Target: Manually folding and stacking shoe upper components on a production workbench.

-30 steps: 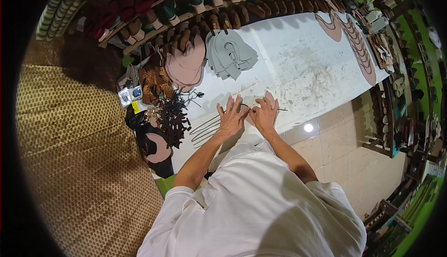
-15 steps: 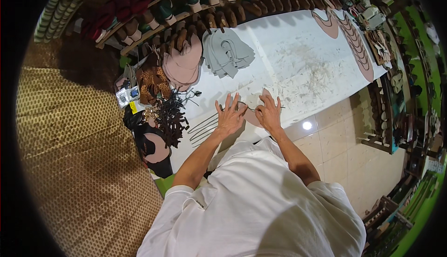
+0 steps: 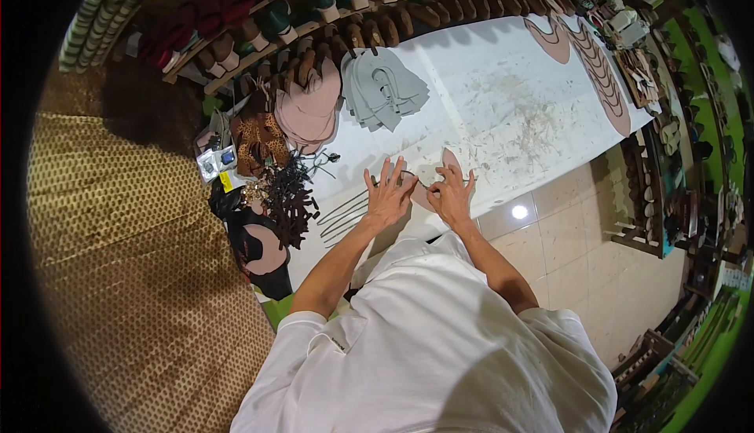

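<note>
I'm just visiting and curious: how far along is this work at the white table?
Already done, it seems: a stack of grey cut pieces and a row of pink soles lie on the table. In hand: the left hand presses flat while the right hand works on one pink sole piece. Probably left: thin dark strips and a dark tangle of straps lie unused beside the left hand.

Both forearms reach forward, wrists close together. Left hand (image 3: 389, 196) flat, palm down, fingers spread. Right hand (image 3: 453, 192) just beside it, fingers curled, tips pinching.
</note>
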The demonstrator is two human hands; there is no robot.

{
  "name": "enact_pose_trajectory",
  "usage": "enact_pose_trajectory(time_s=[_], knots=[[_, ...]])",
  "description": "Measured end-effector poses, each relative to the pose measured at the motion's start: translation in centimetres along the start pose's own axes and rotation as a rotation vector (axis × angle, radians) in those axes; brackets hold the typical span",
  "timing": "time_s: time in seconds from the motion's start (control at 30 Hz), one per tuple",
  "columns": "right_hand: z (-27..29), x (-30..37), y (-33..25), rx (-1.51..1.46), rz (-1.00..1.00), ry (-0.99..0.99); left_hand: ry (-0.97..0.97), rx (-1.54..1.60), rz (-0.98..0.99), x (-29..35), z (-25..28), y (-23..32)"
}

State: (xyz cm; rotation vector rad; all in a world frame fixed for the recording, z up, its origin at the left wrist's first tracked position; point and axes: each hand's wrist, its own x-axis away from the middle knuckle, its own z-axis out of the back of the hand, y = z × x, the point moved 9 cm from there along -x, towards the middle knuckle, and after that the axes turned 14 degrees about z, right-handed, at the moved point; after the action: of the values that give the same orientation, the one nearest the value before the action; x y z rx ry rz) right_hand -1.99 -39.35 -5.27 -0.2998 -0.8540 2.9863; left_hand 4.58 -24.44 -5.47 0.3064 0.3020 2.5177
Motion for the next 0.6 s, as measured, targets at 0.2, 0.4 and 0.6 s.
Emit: enact_pose_trajectory(time_s=[0.2,0.4,0.6], knots=[[0.3,-0.1,-0.7,0.079,0.063,-0.005,-0.006,0.021,-0.003,0.0,0.2,0.3],[0.4,-0.2,-0.8,0.072,0.05,0.01,0.005,0.142,0.013,0.0,1.0,0.8],[0.9,-0.5,-1.4,0.066,0.075,0.04,-0.005,0.008,-0.048,0.3,0.0,1.4]])
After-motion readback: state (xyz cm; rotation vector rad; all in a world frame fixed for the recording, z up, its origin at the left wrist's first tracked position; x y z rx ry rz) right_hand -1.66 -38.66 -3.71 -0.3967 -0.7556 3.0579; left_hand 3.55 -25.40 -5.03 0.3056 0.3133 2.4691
